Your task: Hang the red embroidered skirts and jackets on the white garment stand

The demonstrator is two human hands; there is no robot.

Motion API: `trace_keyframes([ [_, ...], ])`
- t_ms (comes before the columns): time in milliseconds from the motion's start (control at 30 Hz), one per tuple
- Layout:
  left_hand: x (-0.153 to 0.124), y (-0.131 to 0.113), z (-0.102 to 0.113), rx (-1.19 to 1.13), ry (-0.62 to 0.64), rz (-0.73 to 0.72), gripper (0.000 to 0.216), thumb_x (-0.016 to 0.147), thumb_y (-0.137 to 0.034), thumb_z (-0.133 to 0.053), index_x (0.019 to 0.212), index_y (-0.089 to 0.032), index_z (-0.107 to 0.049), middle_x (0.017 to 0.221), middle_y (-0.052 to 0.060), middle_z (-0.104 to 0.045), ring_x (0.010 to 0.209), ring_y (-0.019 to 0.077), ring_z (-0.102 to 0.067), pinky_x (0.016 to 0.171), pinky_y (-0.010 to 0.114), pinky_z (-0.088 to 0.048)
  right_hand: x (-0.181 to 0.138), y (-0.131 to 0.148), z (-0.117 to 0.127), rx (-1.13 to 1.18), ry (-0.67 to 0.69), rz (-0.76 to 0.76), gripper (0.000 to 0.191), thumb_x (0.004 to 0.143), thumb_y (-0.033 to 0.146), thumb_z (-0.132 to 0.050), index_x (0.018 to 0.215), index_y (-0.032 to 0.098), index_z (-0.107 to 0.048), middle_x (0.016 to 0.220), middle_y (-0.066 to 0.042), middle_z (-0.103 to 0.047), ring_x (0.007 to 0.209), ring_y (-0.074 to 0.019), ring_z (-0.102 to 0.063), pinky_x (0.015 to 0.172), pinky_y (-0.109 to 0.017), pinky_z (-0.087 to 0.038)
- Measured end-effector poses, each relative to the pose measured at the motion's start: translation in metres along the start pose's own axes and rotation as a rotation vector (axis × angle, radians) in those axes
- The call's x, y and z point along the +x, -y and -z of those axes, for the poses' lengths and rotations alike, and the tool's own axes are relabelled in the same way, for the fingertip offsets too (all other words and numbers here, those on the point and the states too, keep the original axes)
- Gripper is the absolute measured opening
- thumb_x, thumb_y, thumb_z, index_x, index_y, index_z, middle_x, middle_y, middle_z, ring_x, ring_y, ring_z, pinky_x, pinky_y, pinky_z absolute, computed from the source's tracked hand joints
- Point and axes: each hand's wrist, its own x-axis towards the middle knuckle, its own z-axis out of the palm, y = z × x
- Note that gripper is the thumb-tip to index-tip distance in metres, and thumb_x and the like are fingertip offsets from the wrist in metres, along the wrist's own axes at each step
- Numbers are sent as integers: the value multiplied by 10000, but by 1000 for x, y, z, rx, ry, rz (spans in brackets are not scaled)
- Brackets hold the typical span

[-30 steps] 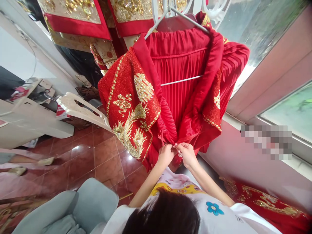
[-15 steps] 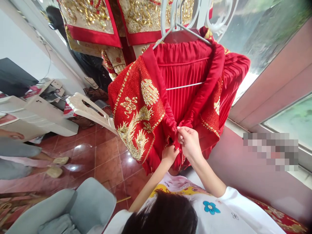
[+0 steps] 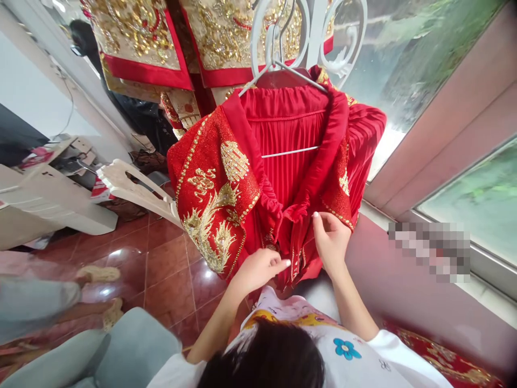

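A red jacket (image 3: 218,188) with gold embroidery hangs open on a white hanger (image 3: 278,67) over a red pleated skirt (image 3: 288,161). My left hand (image 3: 258,268) is at the lower front edge of the jacket's left panel. Its fingers are close together and curled against the cloth. My right hand (image 3: 331,240) is higher, with its fingers closed on the edge of the right panel (image 3: 343,186). Both hands are at the jacket's front opening, a little apart from each other.
More gold-embroidered garments (image 3: 137,37) hang behind on a white rack (image 3: 343,48). A white plastic chair (image 3: 133,186) stands to the left, a grey armchair (image 3: 129,355) at the lower left. Another person's feet in slippers (image 3: 97,275) rest on the red tiled floor. A window (image 3: 436,70) runs along the right.
My hands were together, pinching the front of the jacket. They have come apart: the left has dropped lower and the right has shifted to the right panel's edge.
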Motion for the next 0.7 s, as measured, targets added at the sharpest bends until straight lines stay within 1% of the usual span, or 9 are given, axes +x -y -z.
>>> trace_keyframes([
  [67, -8, -13, 13, 1, -323, 16, 427, 902, -518, -376, 729, -190, -588, 672, -17, -626, 612, 108, -554, 570, 225, -336, 0, -7, 1, -69, 123, 18, 338, 832, 461, -540, 838, 143, -654, 741, -47, -645, 552, -111, -499, 566, -237, -387],
  [133, -3, -27, 16, 101, -661, 78, 314, 882, -466, -457, 815, -195, -600, 751, -11, -642, 645, 109, -557, 600, 228, -342, -3, -10, -2, -87, 272, 23, 343, 809, 471, -575, 899, 150, -653, 790, -51, -658, 549, -112, -493, 564, -239, -382],
  [167, 3, -32, 15, 151, -769, 92, 271, 864, -446, -500, 861, -197, -607, 799, -4, -653, 666, 113, -564, 615, 229, -348, -4, -10, -4, -82, 319, 22, 347, 800, 471, -589, 923, 152, -646, 790, -48, -655, 547, -112, -488, 563, -239, -377],
  [233, 17, -38, 10, 218, -862, 82, 262, 846, -435, -540, 927, -198, -617, 870, 12, -668, 698, 122, -579, 636, 232, -359, -8, -10, -9, -59, 361, 19, 318, 804, 457, -587, 889, 154, -629, 720, -25, -624, 529, -105, -458, 552, -234, -354],
  [367, 38, -37, 6, 275, -862, 95, 262, 881, -411, -499, 931, -192, -634, 902, 25, -690, 727, 130, -598, 631, 239, -351, -14, -10, -12, 104, 446, -41, 388, 866, 471, -490, 632, 162, -504, 539, 17, -480, 483, -86, -381, 496, -226, -286],
  [467, 40, -32, 11, 287, -798, 103, 247, 913, -316, -443, 853, -185, -644, 863, 28, -690, 728, 133, -603, 619, 247, -335, -15, -8, -9, 215, 522, -92, 430, 890, 504, -438, 661, 156, -541, 576, -3, -525, 510, -99, -437, 511, -229, -332],
  [533, 36, -30, 9, 266, -739, 65, 261, 917, -300, -430, 803, -184, -634, 824, 26, -680, 708, 130, -597, 619, 248, -335, -16, -5, -6, 109, 424, -39, 386, 887, 486, -459, 785, 149, -616, 675, -27, -597, 557, -114, -479, 568, -245, -377],
  [633, 29, -31, -4, 194, -637, -9, 288, 931, -314, -407, 776, -183, -612, 785, 24, -663, 688, 128, -589, 619, 244, -344, -16, 4, -4, -91, 141, 124, 307, 870, 417, -515, 970, 153, -634, 886, -66, -641, 668, -138, -525, 668, -271, -414],
  [700, 25, -33, -16, 131, -568, -37, 256, 927, -286, -415, 805, -176, -610, 800, 39, -665, 711, 141, -597, 628, 243, -360, -17, 10, -5, -105, 134, 206, 271, 862, 386, -531, 971, 159, -630, 921, -69, -627, 707, -141, -534, 682, -268, -420],
])
